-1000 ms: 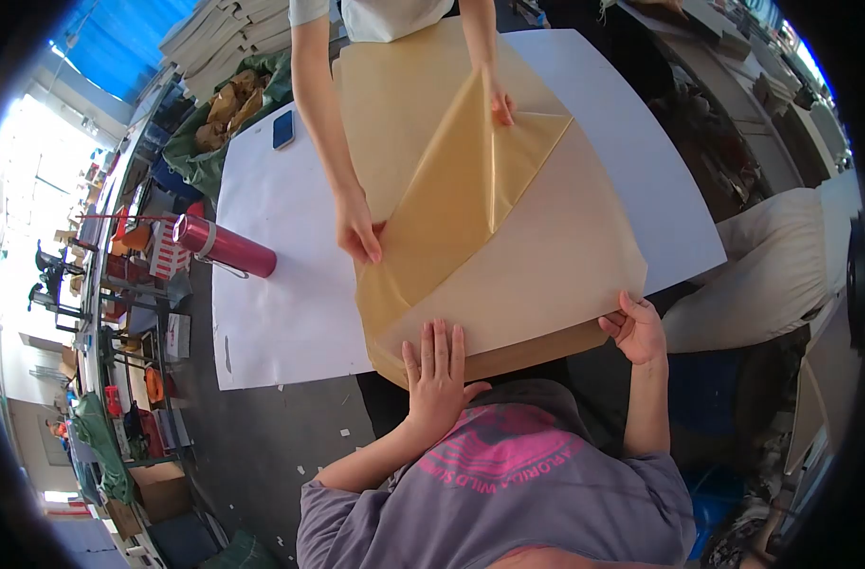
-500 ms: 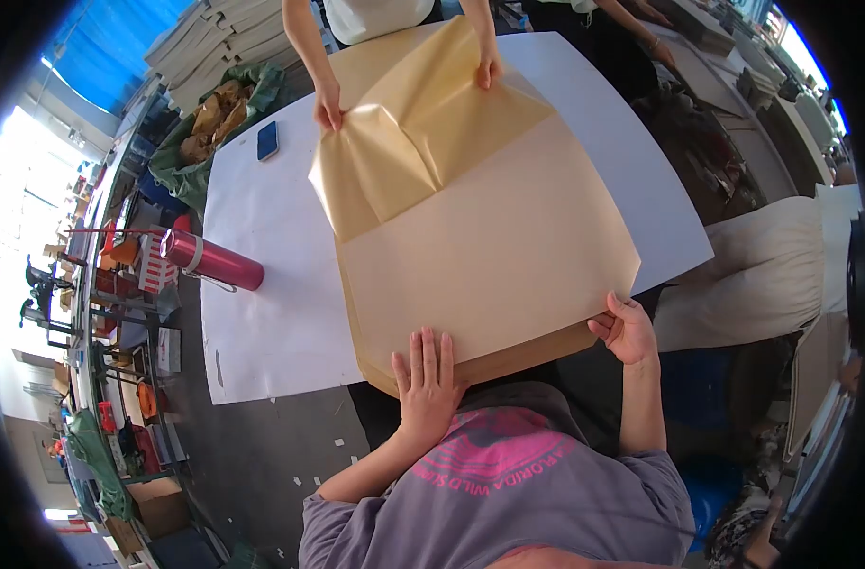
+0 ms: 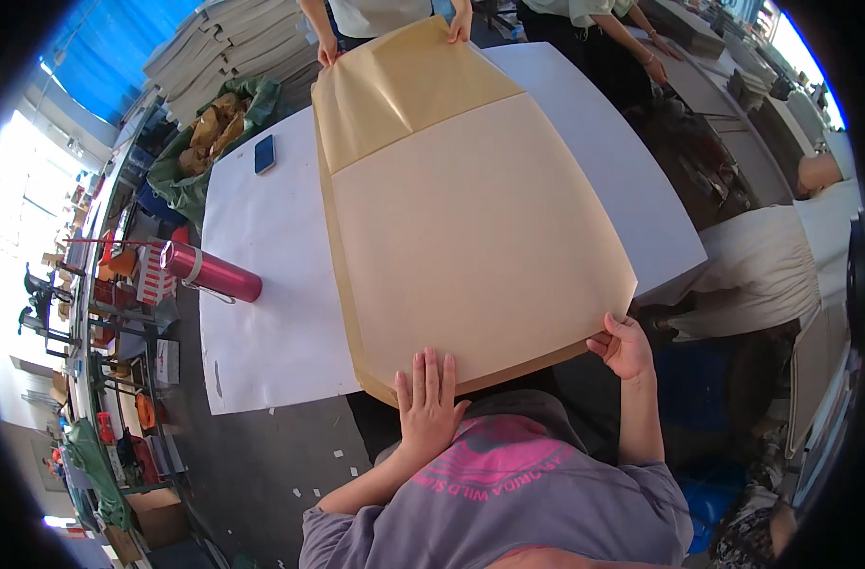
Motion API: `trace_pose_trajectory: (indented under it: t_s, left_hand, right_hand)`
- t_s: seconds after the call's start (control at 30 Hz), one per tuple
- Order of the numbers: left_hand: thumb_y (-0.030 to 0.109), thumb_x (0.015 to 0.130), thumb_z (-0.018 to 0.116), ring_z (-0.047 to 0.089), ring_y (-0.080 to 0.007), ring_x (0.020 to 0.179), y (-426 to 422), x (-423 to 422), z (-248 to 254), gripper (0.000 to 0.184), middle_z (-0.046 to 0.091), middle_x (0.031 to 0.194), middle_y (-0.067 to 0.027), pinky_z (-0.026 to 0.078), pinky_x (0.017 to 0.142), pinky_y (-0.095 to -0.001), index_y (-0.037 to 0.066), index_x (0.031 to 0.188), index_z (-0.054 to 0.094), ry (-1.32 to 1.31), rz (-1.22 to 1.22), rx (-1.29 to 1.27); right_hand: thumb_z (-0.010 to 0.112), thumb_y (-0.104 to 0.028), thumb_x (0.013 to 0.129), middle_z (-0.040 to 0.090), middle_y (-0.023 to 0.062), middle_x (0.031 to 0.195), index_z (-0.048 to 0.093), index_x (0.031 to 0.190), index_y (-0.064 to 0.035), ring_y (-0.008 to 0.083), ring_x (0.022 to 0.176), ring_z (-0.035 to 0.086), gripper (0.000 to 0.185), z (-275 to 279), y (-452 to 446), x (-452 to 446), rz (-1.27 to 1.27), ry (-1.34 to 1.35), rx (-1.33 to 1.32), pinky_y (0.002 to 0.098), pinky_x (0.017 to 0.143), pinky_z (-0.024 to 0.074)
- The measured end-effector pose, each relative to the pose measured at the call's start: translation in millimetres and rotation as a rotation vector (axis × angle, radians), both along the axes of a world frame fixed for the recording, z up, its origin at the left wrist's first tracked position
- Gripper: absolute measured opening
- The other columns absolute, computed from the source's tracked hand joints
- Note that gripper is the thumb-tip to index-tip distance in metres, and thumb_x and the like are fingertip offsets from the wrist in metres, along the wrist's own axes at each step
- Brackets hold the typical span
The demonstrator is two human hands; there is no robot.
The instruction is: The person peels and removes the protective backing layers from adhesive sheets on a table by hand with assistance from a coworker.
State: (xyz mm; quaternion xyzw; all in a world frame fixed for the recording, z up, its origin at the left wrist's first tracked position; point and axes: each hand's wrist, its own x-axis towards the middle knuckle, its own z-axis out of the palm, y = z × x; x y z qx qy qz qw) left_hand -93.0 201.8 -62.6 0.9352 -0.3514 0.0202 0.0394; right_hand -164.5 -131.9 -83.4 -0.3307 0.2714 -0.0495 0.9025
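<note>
A large beige sheet (image 3: 480, 247) lies across the white tabletop, its near edge towards me. Beneath it, a brown layer (image 3: 350, 313) shows along the left and near edges. My left hand (image 3: 429, 403) rests at the near edge, fingers stretched flat on the sheet. At the near right corner, my right hand (image 3: 627, 346) has its thumb and curled fingers on the sheet's edge. Over the far part of the sheet lies glossy yellow-tan paper (image 3: 404, 85). Another person's two hands (image 3: 460, 27) hold its far corners.
A pink bottle (image 3: 219, 273) lies at the left of the white table (image 3: 262, 346), and a phone (image 3: 264, 154) is farther back. A green sack with brown paper (image 3: 214, 128) stands beyond the left edge. Other people stand at the right, one in light trousers (image 3: 755, 270).
The other person's hands have drawn the yellow-tan paper farther away and flatter, uncovering more of the beige sheet. My hands have shifted slightly down in view.
</note>
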Motion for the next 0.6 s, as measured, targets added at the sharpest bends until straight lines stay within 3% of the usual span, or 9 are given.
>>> trace_pose_trajectory:
  t_s: [0.6]
  left_hand:
    - [0.048, 0.077, 0.063, 0.012, -0.0364, 0.14, 0, -5, -13, 0.089, 0.016, 0.15, -0.0235, 0.003, 0.108, -0.0592, 0.004, 0.144, 0.023, 0.023, -0.003, -0.019]
  right_hand:
    - [0.06, -0.017, 0.089, 0.068, 0.011, 0.094, 0.064, 0.099, -0.004, 0.0246, 0.08, 0.068, 0.017, -8, -2, -10, -0.011, 0.0, -0.013, 0.0342, 0.068, 0.0578]
